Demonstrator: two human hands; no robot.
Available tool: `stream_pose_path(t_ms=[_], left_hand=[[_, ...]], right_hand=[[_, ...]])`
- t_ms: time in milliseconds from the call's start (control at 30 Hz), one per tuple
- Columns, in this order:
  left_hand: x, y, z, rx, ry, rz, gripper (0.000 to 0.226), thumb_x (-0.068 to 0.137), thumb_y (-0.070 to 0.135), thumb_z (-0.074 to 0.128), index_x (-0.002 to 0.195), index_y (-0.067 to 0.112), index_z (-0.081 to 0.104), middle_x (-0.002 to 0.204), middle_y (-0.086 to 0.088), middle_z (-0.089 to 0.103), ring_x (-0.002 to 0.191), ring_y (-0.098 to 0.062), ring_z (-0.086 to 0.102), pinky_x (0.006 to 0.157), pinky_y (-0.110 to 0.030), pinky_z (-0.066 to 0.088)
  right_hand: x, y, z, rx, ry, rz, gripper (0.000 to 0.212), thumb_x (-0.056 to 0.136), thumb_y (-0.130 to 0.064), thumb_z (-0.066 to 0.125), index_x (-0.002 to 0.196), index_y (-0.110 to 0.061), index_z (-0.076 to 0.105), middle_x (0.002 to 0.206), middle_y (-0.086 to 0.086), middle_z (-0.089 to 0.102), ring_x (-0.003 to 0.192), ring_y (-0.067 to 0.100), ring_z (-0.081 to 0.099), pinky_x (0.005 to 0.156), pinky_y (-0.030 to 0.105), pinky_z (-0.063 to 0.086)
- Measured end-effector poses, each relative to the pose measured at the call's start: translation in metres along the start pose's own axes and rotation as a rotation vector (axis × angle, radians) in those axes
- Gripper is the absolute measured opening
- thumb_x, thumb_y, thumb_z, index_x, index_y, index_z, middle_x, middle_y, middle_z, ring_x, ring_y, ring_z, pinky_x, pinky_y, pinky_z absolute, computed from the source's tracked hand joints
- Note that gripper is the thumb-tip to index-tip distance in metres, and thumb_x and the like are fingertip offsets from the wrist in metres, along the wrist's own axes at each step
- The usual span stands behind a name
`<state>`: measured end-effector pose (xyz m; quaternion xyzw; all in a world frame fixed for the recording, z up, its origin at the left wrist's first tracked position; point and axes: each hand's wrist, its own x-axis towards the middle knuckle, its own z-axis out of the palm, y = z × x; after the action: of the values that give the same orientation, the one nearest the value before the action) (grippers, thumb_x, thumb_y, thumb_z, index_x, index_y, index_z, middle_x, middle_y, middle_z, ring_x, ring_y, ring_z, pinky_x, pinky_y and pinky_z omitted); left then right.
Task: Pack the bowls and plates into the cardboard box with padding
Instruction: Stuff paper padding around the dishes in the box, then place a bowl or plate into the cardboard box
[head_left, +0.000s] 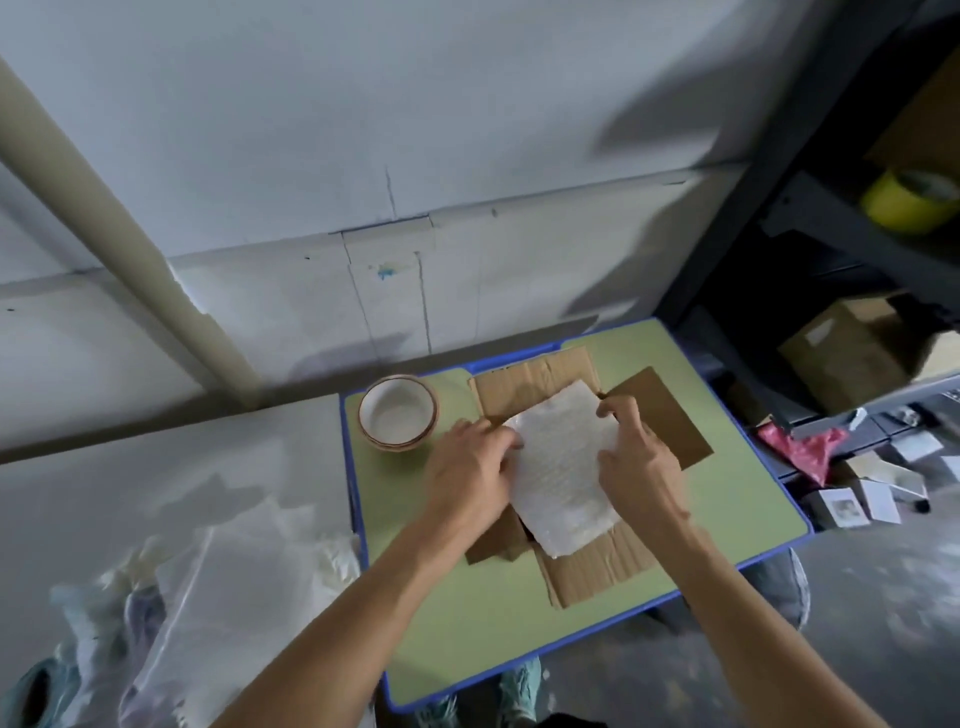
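An open cardboard box (670, 415) sits on a small green table (467, 613), its flaps spread flat. A white sheet of bubble-wrap padding (558, 467) lies over the box opening and hides the inside. My left hand (470, 467) pinches the sheet's left edge. My right hand (636, 457) grips its right edge, fingers curled over the far corner. A stack of white bowls with brown rims (398, 413) stands on the table left of the box, apart from both hands.
Clear plastic bags with more padding (208, 597) lie on the floor at the left. A dark shelf unit (831, 234) with a yellow tape roll (906, 200) and boxes stands at the right. Small boxes and a pink bag (802, 447) lie beside the table. A wall runs behind.
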<state>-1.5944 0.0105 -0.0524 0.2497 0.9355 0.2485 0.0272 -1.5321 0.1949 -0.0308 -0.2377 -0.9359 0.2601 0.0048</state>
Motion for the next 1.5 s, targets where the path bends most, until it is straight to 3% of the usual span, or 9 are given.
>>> stream_pose_path(t_ms=[100, 233, 367, 467, 733, 900, 1100, 1333, 1500], left_hand=[[0.006, 0.011, 0.021, 0.274, -0.032, 0.075, 0.017, 0.071, 0.015, 0.067, 0.085, 0.024, 0.073, 0.077, 0.008, 0.065, 0.084, -0.021, 0.054, 0.068, -0.032, 0.037], [0.012, 0.018, 0.027, 0.426, -0.046, 0.079, 0.015, 0.064, 0.009, 0.067, 0.074, 0.020, 0.071, 0.073, 0.004, 0.061, 0.083, -0.023, 0.051, 0.069, -0.034, 0.035], [0.010, 0.032, 0.024, 0.433, -0.118, 0.010, 0.011, 0.075, 0.021, 0.065, 0.085, 0.017, 0.067, 0.098, -0.001, 0.056, 0.100, -0.026, 0.047, 0.077, -0.037, 0.035], [0.002, 0.047, 0.024, 0.461, -0.143, 0.009, 0.023, 0.071, 0.027, 0.075, 0.090, 0.018, 0.064, 0.108, -0.004, 0.048, 0.104, -0.027, 0.043, 0.078, -0.037, 0.036], [0.006, 0.051, 0.039, 0.500, -0.326, 0.053, 0.055, 0.087, 0.054, 0.058, 0.128, 0.019, 0.048, 0.125, -0.007, 0.044, 0.117, -0.027, 0.038, 0.095, -0.039, 0.030], [0.004, 0.052, 0.044, 0.571, -0.305, 0.049, 0.059, 0.090, 0.055, 0.051, 0.138, 0.023, 0.040, 0.132, -0.009, 0.041, 0.122, -0.029, 0.036, 0.097, -0.041, 0.030], [-0.004, 0.047, 0.035, 0.446, -0.134, 0.079, 0.039, 0.092, 0.047, 0.048, 0.120, 0.022, 0.057, 0.116, -0.006, 0.052, 0.110, -0.026, 0.043, 0.088, -0.039, 0.034], [0.005, 0.010, 0.002, 0.302, 0.093, 0.026, 0.013, 0.081, 0.026, 0.071, 0.089, 0.017, 0.066, 0.087, 0.000, 0.055, 0.083, -0.023, 0.055, 0.067, -0.035, 0.043], [0.011, -0.035, -0.034, 0.294, 0.076, -0.180, 0.019, 0.091, 0.030, 0.057, 0.103, 0.016, 0.062, 0.103, -0.003, 0.061, 0.092, -0.027, 0.060, 0.064, -0.036, 0.046]], right_hand=[[0.005, 0.012, 0.006, -0.244, -0.085, -0.041, 0.023, 0.088, -0.005, 0.048, 0.105, -0.019, 0.056, 0.097, 0.006, 0.059, 0.080, 0.027, 0.059, 0.067, 0.032, 0.045], [0.006, 0.018, 0.015, -0.343, -0.194, -0.077, 0.022, 0.082, -0.004, 0.051, 0.101, -0.012, 0.059, 0.102, 0.006, 0.059, 0.099, 0.025, 0.054, 0.071, 0.031, 0.040], [0.012, 0.018, 0.014, -0.347, -0.256, -0.084, 0.022, 0.085, -0.004, 0.050, 0.105, -0.009, 0.054, 0.103, 0.010, 0.058, 0.094, 0.031, 0.061, 0.069, 0.032, 0.041], [0.015, 0.016, 0.014, -0.375, -0.243, -0.104, 0.022, 0.086, -0.003, 0.050, 0.107, -0.009, 0.051, 0.105, 0.010, 0.058, 0.095, 0.032, 0.064, 0.066, 0.031, 0.039], [0.010, 0.017, 0.016, -0.431, -0.231, -0.155, 0.029, 0.088, -0.005, 0.054, 0.117, -0.010, 0.049, 0.120, 0.011, 0.047, 0.097, 0.026, 0.063, 0.072, 0.030, 0.049], [0.001, 0.017, 0.015, -0.346, -0.053, -0.308, 0.027, 0.063, 0.010, 0.067, 0.084, -0.006, 0.058, 0.098, 0.012, 0.048, 0.077, 0.025, 0.050, 0.054, 0.028, 0.045], [0.009, 0.020, 0.019, -0.305, -0.049, -0.328, 0.023, 0.075, 0.004, 0.064, 0.095, -0.007, 0.065, 0.100, 0.010, 0.053, 0.084, 0.026, 0.054, 0.064, 0.030, 0.047], [0.018, -0.019, 0.024, -0.179, -0.017, -0.504, 0.023, 0.075, -0.001, 0.071, 0.094, -0.014, 0.071, 0.087, 0.004, 0.063, 0.079, 0.027, 0.062, 0.062, 0.037, 0.054], [0.030, -0.066, 0.035, -0.174, -0.074, -0.640, 0.025, 0.081, -0.006, 0.061, 0.103, -0.016, 0.064, 0.096, 0.003, 0.061, 0.088, 0.024, 0.060, 0.059, 0.039, 0.053]])
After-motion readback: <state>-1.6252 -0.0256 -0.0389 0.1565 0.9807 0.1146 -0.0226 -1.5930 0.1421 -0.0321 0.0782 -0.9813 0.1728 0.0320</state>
